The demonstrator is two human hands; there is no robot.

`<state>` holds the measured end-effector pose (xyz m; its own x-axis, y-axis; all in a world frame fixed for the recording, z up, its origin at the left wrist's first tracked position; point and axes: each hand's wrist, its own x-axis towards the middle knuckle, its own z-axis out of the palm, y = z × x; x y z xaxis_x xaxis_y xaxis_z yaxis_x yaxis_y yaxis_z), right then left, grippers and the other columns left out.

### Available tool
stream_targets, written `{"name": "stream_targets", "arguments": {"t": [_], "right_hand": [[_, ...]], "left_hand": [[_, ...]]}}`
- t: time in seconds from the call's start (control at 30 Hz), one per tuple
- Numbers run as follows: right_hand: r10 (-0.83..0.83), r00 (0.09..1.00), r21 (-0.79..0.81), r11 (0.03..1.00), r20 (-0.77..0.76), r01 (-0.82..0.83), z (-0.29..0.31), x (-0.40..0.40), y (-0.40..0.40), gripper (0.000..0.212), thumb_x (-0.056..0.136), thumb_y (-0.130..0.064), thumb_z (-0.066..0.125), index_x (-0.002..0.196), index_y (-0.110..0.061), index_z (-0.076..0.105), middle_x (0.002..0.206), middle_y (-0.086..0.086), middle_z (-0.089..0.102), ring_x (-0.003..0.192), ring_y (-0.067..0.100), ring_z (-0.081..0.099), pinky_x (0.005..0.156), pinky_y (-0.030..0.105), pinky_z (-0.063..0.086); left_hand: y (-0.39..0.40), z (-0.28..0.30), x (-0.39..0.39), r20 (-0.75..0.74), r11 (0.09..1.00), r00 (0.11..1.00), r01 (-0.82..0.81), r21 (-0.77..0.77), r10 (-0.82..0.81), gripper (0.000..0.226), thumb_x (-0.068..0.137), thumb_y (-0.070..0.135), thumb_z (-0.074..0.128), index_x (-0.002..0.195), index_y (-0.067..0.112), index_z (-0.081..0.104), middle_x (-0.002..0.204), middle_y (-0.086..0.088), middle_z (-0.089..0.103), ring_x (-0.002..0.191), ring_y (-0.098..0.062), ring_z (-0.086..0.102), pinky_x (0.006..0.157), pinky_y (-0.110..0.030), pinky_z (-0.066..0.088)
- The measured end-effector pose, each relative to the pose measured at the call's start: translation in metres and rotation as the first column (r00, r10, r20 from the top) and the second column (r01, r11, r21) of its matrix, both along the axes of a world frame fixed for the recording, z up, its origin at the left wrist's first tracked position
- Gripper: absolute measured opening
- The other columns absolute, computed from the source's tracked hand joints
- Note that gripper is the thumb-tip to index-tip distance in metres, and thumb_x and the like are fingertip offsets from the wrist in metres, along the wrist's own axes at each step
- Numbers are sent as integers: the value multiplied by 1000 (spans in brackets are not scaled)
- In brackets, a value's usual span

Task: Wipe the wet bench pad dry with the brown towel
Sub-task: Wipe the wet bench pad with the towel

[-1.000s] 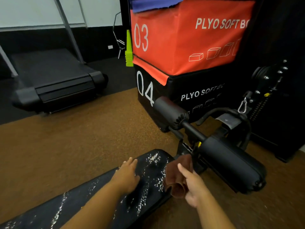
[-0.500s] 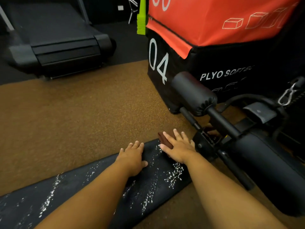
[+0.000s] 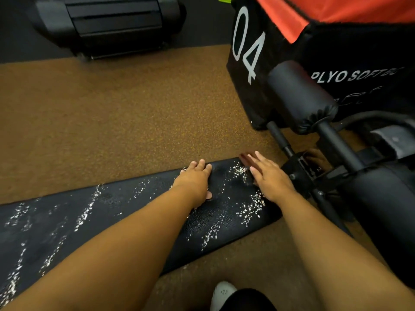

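Note:
The black bench pad (image 3: 224,218) runs from lower left to the middle, speckled with glistening water drops. My left hand (image 3: 195,180) lies flat on the pad near its far edge, fingers spread, holding nothing. My right hand (image 3: 268,178) presses flat on the brown towel (image 3: 246,159) at the pad's far right end. Only a small dark brown strip of towel shows beyond my fingertips; the remainder is hidden under the palm.
Black foam rollers (image 3: 301,97) and the bench's metal frame (image 3: 314,171) crowd the right side. Stacked plyo boxes, black "04" (image 3: 247,41) under orange, stand behind. A treadmill base (image 3: 112,23) sits at top left. Brown speckled floor (image 3: 112,120) lies beyond the pad. My shoe (image 3: 222,295) is below.
My right hand brought the towel from the air beside the pad down onto its far end and now presses it flat. The view has tilted down and moved closer.

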<state>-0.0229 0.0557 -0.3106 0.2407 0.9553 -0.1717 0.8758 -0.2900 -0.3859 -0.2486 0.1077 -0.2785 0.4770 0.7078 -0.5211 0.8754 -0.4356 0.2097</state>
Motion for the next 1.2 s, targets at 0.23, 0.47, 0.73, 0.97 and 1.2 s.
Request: {"name": "stream_targets", "arguments": {"t": [0.23, 0.47, 0.73, 0.97, 1.2], "right_hand": [[1, 999, 87, 996, 45, -5, -5, -19, -4, 45, 100, -35, 36, 144, -24, 37, 155, -4, 24, 143, 19, 20, 116, 39, 18], [-191, 981, 14, 982, 35, 190, 2, -21, 3, 46, 101, -33, 35, 145, -19, 34, 156, -1, 24, 143, 19, 20, 116, 35, 16], [-94, 995, 113, 990, 34, 90, -2, -14, -13, 39, 98, -23, 46, 137, -23, 48, 150, -1, 37, 141, 17, 26, 115, 37, 22], [135, 990, 143, 980, 45, -140, -1, -22, -40, 38, 94, -16, 55, 131, -19, 55, 147, 0, 41, 140, 18, 30, 116, 36, 21], [-2, 1000, 139, 990, 12, 0, -6, -53, -29, 38, 97, -26, 47, 134, -22, 52, 151, -2, 36, 142, 18, 23, 117, 35, 18]], "left_hand": [[-1, -1, 0, 1, 1000, 1000, -10, -4, 10, 90, 91, 32, 61, 153, 20, -4, 161, -1, -12, 149, -25, -7, 120, -45, 11], [-3, -1, 0, 22, 1000, 999, -25, -3, 25, 89, 92, 30, 61, 153, 20, -3, 161, -2, -11, 149, -25, -7, 120, -46, 10], [-4, -1, -2, 34, 1000, 999, -23, -6, 23, 88, 92, 30, 60, 153, 20, -3, 161, -1, -12, 149, -25, -8, 120, -45, 9], [-3, -3, -3, 34, 1000, 999, -10, -1, 10, 88, 93, 32, 59, 153, 20, -4, 161, -2, -13, 148, -25, -9, 120, -45, 9], [-4, -3, -2, 26, 1000, 1000, -16, 7, 16, 88, 93, 31, 59, 153, 20, -4, 161, -2, -13, 148, -25, -9, 119, -46, 9]]}}
